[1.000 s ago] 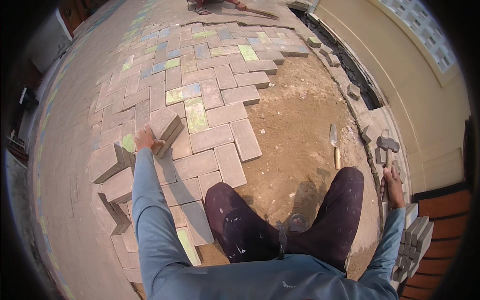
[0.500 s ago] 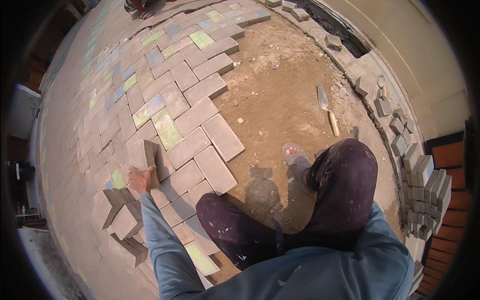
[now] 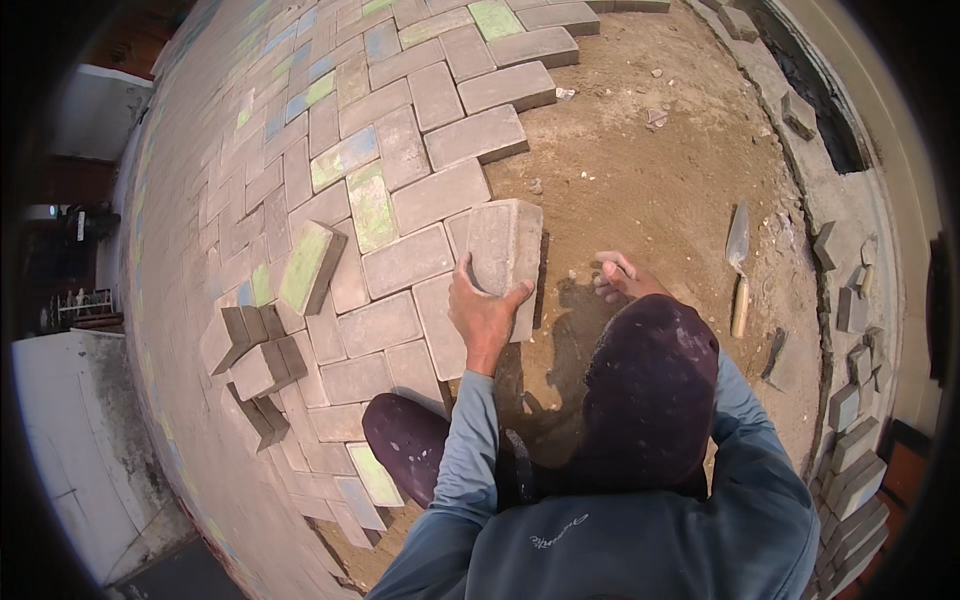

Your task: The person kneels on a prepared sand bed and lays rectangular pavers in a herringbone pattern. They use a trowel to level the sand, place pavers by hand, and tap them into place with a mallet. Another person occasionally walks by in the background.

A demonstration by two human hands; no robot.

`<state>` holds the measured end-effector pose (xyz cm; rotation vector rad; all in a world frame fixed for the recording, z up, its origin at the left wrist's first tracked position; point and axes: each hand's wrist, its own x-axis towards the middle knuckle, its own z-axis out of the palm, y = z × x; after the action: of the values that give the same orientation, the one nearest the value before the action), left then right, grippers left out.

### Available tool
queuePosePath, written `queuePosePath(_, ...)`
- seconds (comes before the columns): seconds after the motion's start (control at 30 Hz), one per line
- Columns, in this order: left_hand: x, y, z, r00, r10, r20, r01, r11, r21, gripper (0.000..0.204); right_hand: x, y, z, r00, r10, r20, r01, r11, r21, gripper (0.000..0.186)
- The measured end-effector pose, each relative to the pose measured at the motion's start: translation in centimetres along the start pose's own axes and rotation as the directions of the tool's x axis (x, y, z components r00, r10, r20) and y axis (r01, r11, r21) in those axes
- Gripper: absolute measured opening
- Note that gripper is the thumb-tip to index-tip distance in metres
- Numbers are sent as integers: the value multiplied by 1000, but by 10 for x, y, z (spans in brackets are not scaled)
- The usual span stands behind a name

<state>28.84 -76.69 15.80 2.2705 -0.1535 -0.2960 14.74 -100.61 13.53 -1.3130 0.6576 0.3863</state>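
Observation:
A grey paving brick [image 3: 495, 240] is in my left hand [image 3: 482, 312], thumb on one side and fingers on the other. It hangs over the ragged edge of the laid herringbone paving [image 3: 408, 262], covering part of the outermost bricks. Whether it touches them I cannot tell. My right hand [image 3: 622, 277] is beside my raised knee, above the sandy bed [image 3: 600, 180]. Its fingers are loosely curled and apart, with nothing visible in them; the knee hides its lower part.
Several loose bricks [image 3: 262, 368] lie heaped on the paving at left, with a green-painted brick [image 3: 312, 268] tilted nearby. A trowel [image 3: 739, 265] rests on the sand at right. Beyond it are a concrete curb, an open drain [image 3: 815, 95] and piled bricks [image 3: 855, 480].
My left hand has carried a brick from the heap at left rightward to the paving's edge. My right hand has come into view beside the knee. The head view has shifted.

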Motion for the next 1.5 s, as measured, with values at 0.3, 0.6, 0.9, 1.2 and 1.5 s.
queuePosePath(0.3, -8, 64, 129, 997, -71, 19, 61, 949, 308, 103, 119, -10, 0, 946, -307, -103, 322, 924, 204, 87)
queuePosePath(0.6, 80, 39, 91, 975, 153, -164, -36, 828, 560, 84, 225, -51, 3, 852, -483, -202, 147, 591, -793, 93)
queuePosePath(0.9, 97, -78, 95, 980, 173, -99, -76, 783, 618, 68, 246, -4, 28, 744, -614, -262, 487, 767, -417, 74)
queuePosePath(1.2, 102, -65, 97, 979, 194, -62, -100, 724, 682, 68, 250, -12, 21, 719, -646, -257, 526, 747, -406, 60)
queuePosePath(1.5, 77, 32, 154, 993, 119, -21, -78, 766, 638, 95, 141, 26, -73, 557, -726, -403, 375, 653, -658, 34)
